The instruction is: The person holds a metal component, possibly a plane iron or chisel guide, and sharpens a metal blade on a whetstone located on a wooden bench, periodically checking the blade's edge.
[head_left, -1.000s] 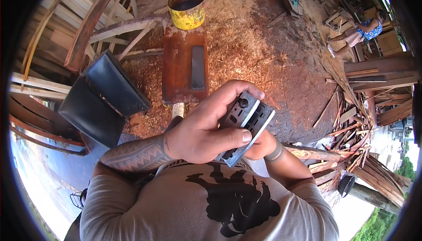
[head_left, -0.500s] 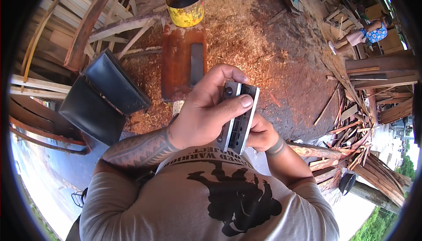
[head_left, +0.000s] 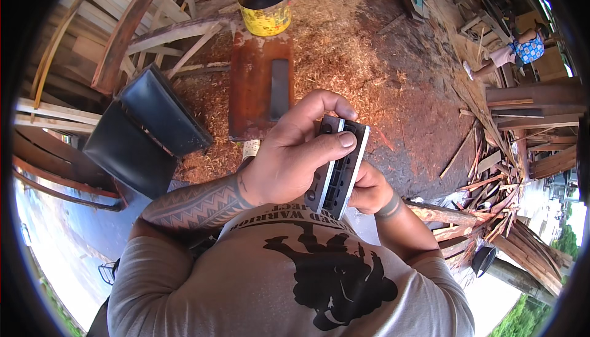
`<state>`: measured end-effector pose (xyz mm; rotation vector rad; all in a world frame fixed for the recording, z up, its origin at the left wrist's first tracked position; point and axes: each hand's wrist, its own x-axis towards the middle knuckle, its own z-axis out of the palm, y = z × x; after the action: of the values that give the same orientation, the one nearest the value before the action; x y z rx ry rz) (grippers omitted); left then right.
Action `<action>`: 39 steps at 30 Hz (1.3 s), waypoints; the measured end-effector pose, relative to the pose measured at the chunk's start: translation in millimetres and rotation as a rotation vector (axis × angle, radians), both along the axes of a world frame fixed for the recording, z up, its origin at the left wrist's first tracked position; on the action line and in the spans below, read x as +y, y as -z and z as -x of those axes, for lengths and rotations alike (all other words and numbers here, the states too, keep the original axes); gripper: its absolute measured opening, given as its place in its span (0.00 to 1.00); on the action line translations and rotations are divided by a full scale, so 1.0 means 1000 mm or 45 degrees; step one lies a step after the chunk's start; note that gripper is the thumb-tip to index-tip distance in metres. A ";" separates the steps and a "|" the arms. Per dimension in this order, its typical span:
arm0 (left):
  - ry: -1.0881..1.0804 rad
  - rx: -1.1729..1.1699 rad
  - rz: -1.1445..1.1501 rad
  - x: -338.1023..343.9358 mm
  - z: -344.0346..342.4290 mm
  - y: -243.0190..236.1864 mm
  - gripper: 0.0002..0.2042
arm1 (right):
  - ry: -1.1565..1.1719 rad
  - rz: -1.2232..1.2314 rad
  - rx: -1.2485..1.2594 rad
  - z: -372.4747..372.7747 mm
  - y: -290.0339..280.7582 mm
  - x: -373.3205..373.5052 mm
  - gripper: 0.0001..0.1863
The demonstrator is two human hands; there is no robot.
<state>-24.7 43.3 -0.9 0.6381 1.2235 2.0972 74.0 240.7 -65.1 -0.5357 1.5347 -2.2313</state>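
In front of my chest I hold a dark rectangular metal block (head_left: 337,180) with bright strips along its length and a slotted channel between them. It is tilted, its far end leaning right. My left hand (head_left: 286,168) grips it from the left, the thumb lying across the upper part and the index finger curled at the far end. My right hand (head_left: 370,190) closes on the block's right side near its lower half; its fingertips are partly hidden behind the block. Beyond my hands, a dark grey flat slab (head_left: 279,85) lies on a reddish-brown board (head_left: 250,82).
A yellow bucket (head_left: 270,20) of dark liquid stands at the board's far end. Black padded seat panels (head_left: 153,115) sit at left, near stacked timber (head_left: 61,60). Wood shavings (head_left: 344,60) cover the ground. Scrap wood (head_left: 498,177) lies at right; another person (head_left: 522,49) is at far right.
My hands and the block hold nearly the same grip and pose. The view has shifted slightly, so the bucket and board appear a little further right.
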 end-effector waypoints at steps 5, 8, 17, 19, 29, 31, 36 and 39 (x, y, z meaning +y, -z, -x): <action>0.031 0.077 0.213 -0.007 0.005 -0.003 0.17 | -0.058 0.074 -0.068 0.000 0.004 0.002 0.20; 0.006 0.047 0.191 -0.008 0.004 0.001 0.19 | -0.064 0.090 -0.052 0.002 0.002 0.002 0.20; 0.260 -0.004 0.012 -0.014 0.004 0.005 0.44 | 0.124 0.209 -0.200 -0.009 0.004 0.004 0.16; 0.254 0.015 -0.017 -0.013 0.004 0.004 0.43 | 0.140 0.232 -0.189 -0.011 0.003 0.002 0.16; 0.294 0.109 -0.031 -0.020 -0.001 0.005 0.45 | 0.148 0.219 -0.087 -0.014 0.000 -0.003 0.22; 0.296 0.073 -0.010 -0.021 -0.002 0.006 0.52 | 0.157 0.213 -0.068 -0.015 -0.002 -0.004 0.22; 0.338 0.153 -0.041 -0.026 0.000 0.017 0.57 | 0.132 0.240 -0.143 -0.016 0.000 -0.005 0.22; 0.369 0.274 0.052 -0.034 0.011 0.017 0.62 | 0.181 0.232 -0.074 -0.014 -0.005 -0.012 0.20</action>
<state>-35.5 9.5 -18.1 0.9805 1.2031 1.7945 87.5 228.8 -60.5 -0.4203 1.3881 -2.4882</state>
